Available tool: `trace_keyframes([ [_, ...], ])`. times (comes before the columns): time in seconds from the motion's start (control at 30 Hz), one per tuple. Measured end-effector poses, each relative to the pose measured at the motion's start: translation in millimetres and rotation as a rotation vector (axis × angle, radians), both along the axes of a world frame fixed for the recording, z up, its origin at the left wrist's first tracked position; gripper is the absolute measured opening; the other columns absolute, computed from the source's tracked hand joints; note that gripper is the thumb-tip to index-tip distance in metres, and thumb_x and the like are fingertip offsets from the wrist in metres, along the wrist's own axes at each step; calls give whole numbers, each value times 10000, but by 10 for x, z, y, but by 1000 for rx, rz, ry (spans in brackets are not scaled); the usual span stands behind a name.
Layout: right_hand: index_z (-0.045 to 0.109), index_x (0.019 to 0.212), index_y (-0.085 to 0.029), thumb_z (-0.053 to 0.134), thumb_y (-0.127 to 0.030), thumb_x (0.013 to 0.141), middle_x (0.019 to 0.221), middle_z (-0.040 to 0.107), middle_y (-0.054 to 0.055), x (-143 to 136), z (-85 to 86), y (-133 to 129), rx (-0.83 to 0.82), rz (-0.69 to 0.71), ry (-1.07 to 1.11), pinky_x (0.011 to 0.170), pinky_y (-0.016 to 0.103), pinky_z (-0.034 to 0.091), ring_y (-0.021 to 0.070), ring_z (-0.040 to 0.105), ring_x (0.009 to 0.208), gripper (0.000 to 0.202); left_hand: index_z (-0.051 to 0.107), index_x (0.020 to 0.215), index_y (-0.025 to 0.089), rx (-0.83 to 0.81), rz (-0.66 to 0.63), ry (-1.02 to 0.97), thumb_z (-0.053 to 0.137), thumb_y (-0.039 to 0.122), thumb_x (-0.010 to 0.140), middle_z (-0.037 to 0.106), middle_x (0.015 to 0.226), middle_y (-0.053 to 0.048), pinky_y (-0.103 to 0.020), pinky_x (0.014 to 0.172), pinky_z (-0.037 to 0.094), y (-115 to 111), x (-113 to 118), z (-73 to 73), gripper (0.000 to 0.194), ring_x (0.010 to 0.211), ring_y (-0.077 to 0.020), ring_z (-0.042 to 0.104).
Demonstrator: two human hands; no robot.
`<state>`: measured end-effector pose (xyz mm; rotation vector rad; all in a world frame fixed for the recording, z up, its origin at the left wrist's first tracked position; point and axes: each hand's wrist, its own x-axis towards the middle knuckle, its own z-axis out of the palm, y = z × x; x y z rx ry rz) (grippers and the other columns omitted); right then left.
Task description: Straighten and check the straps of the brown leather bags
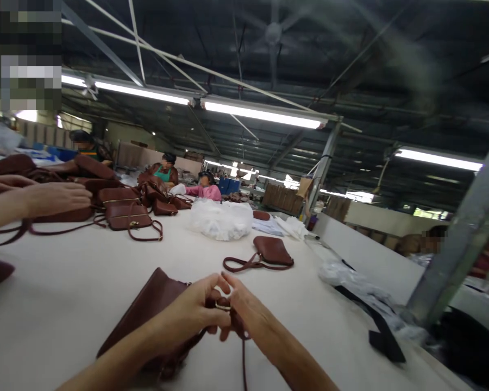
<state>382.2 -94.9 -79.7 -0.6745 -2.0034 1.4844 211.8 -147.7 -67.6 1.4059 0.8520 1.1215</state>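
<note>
Both of my hands meet over the near part of the white table, fingers closed around a brown leather strap with a metal buckle (223, 306). My left hand (201, 304) grips the strap from the left, its thumb near the buckle. Opposite it, my right hand (244, 304) holds the strap, and a thin end hangs below. Under my left wrist lies a brown leather bag (146, 304), partly covered by my forearm. Whether the strap is fastened to this bag is hidden. Just beyond my hands rests another brown bag (274, 250) with its strap looped beside it.
A pile of brown bags (124, 209) covers the table's far left, where a co-worker's hands (44, 198) reach in. Clear plastic bags (222, 217) sit farther back. Along the right edge lie plastic wrap (358, 288) and a black strip (375, 320), near a metal post (452, 233).
</note>
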Motion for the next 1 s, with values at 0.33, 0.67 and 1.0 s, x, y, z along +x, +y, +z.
trace_keyframes([
  [0.33,784,884,-134,645,-315,731,560,455,-51,258,228,90,207,-124,-290,494,256,215,93,337,531,275,614,730,194,6,-18,757,633,144,567,562,850,24,-265,739,370,-122,-598,-898,172,869,-195,522],
  [0.67,695,750,-153,598,-379,783,655,532,-12,539,497,351,370,-234,-273,579,284,290,133,421,629,248,623,888,237,561,459,897,450,132,774,704,1058,-40,-271,776,478,-89,-827,-392,232,879,-208,669],
  [1.0,607,805,-177,600,-366,717,648,624,-17,-97,297,392,-60,-67,-176,452,236,190,72,337,477,208,655,954,248,249,762,372,663,580,748,748,857,-1,-264,732,547,-42,-1280,62,391,826,-223,699],
])
